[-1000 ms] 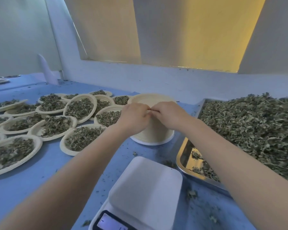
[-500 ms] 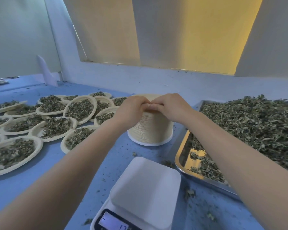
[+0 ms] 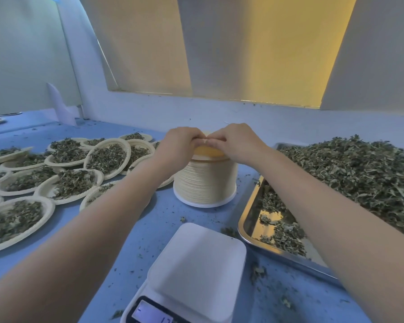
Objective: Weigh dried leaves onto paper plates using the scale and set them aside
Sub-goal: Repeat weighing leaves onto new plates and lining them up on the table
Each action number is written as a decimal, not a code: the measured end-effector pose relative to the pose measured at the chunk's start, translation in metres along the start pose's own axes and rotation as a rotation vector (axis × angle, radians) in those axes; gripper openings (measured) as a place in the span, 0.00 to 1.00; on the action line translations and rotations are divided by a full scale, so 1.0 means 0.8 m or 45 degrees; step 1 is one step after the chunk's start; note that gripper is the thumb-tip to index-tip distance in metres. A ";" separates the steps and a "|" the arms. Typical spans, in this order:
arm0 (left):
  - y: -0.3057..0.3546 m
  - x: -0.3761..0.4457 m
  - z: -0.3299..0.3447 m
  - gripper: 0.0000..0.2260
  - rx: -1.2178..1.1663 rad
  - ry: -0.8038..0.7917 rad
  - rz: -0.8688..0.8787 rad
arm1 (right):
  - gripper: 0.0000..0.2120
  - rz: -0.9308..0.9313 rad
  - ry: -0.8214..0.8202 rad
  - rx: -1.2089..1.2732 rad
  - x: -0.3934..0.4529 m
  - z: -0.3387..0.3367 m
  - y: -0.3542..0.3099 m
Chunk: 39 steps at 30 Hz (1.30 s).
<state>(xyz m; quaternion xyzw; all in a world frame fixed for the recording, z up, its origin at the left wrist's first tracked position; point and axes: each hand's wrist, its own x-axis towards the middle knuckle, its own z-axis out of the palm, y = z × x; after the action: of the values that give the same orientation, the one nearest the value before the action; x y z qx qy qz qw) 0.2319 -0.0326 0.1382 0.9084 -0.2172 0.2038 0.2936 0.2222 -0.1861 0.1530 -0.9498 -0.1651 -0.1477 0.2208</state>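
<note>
Both hands, left hand (image 3: 181, 145) and right hand (image 3: 237, 142), pinch the top paper plate (image 3: 208, 150) (light, flimsy) atop the plate stack (image 3: 205, 180); best peeled at its rim.

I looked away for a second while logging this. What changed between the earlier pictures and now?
Both hands, left hand and right hand, have peeled the top plate up off the stack of paper plates, pinching its rim. The scale, tray of leaves and filled plates stayed put.
</note>
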 end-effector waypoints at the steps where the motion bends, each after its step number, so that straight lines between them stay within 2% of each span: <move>1: 0.002 -0.002 -0.001 0.10 -0.008 0.021 0.017 | 0.11 -0.008 0.017 0.016 -0.003 -0.001 0.000; 8: 0.018 -0.044 -0.017 0.09 -0.021 0.095 0.064 | 0.11 -0.037 0.026 -0.042 -0.041 -0.006 -0.021; 15: 0.041 -0.144 -0.042 0.08 -0.004 0.174 0.127 | 0.12 -0.098 0.046 -0.107 -0.129 0.002 -0.065; 23: 0.048 -0.248 -0.022 0.08 -0.013 0.053 0.080 | 0.11 -0.122 -0.063 -0.185 -0.226 0.042 -0.080; 28: 0.036 -0.272 -0.002 0.08 -0.019 -0.076 0.030 | 0.11 -0.033 -0.142 -0.126 -0.248 0.070 -0.073; 33: 0.027 -0.275 0.001 0.10 -0.044 -0.140 0.023 | 0.14 -0.067 -0.205 -0.077 -0.252 0.083 -0.063; 35: 0.026 -0.273 -0.003 0.11 -0.100 -0.111 -0.002 | 0.17 -0.032 -0.156 0.023 -0.250 0.082 -0.062; 39: 0.027 -0.264 -0.012 0.13 -0.237 -0.009 -0.087 | 0.12 -0.061 0.032 0.202 -0.233 0.078 -0.066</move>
<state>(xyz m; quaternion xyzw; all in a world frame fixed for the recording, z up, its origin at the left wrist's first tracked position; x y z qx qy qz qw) 0.0448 0.0157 0.0498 0.8848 -0.2051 0.1692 0.3826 0.0469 -0.1588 0.0531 -0.9232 -0.1963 -0.1514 0.2937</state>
